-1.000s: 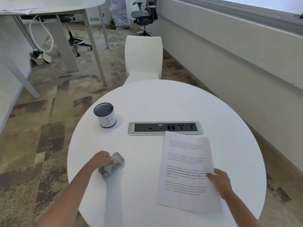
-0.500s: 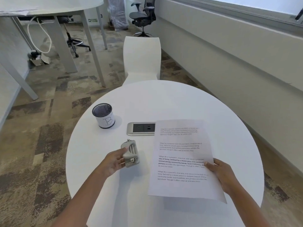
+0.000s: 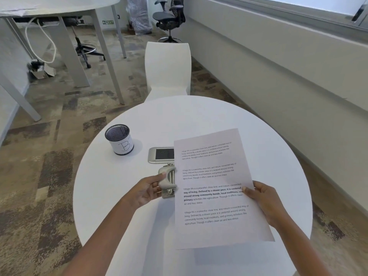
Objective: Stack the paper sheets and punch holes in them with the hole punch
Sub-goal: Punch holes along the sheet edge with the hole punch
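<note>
Holding the hole punch [image 3: 168, 181] in the left hand [image 3: 146, 191] and the paper sheets [image 3: 215, 188] in the right hand [image 3: 264, 200], the person brings the two together above the round white table [image 3: 119, 196]. The left fingers are curled around the pale body of the punch, with the thumb on top of it. The right hand pinches the right edge of the sheets, thumb on the printed face and the other fingers hidden behind. The left edge of the sheets covers the right side of the punch, so I cannot tell whether it is already inside the slot. To do this step well, the long left edge should slide fully into the slot until it meets the back stop, and the punch should sit near the middle of that edge (now it looks a little above the middle). The sheets are lifted and they bend slightly, so the edges can slip apart; I think it is safer to put the punch down on the table and tap the stack even. Only then press the lever. The mesh cup [image 3: 119, 139] and the socket panel [image 3: 160, 155] stand behind, apart from the work.
</note>
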Demonstrator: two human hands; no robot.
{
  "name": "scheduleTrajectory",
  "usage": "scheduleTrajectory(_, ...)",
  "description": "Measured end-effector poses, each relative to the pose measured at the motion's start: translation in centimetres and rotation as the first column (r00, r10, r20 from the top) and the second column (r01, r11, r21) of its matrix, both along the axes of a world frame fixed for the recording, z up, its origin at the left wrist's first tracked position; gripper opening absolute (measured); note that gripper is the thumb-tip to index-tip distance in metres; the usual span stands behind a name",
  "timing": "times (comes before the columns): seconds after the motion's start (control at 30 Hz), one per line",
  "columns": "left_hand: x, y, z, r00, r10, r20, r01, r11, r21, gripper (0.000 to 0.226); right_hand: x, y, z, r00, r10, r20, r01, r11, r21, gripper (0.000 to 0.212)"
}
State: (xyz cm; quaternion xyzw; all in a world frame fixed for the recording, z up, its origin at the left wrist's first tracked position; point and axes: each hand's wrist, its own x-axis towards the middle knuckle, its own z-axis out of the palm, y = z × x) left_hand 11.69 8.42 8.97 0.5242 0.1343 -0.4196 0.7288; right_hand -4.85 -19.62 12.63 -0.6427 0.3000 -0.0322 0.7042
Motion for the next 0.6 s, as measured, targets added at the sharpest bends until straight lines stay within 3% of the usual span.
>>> scheduleTrajectory(0.3, -0.5, -1.0, -0.5, 0.99, -0.066, 0.125, 0.064, 0.998, 0.025, 0.012, -0.3, 0.1, 0.5, 0.999, -0.012, 0.042, 0.017, 0.994, -0.108, 0.019)
scheduleTrajectory(0.6, -1.0, -2.0, -0.7, 0.993, -0.066, 0.1, 0.064, 0.998, 0.021, 0.007, -0.5, 0.4, 0.3, 0.998, -0.033, 0.057, 0.036, 0.997, -0.062, 0.019)
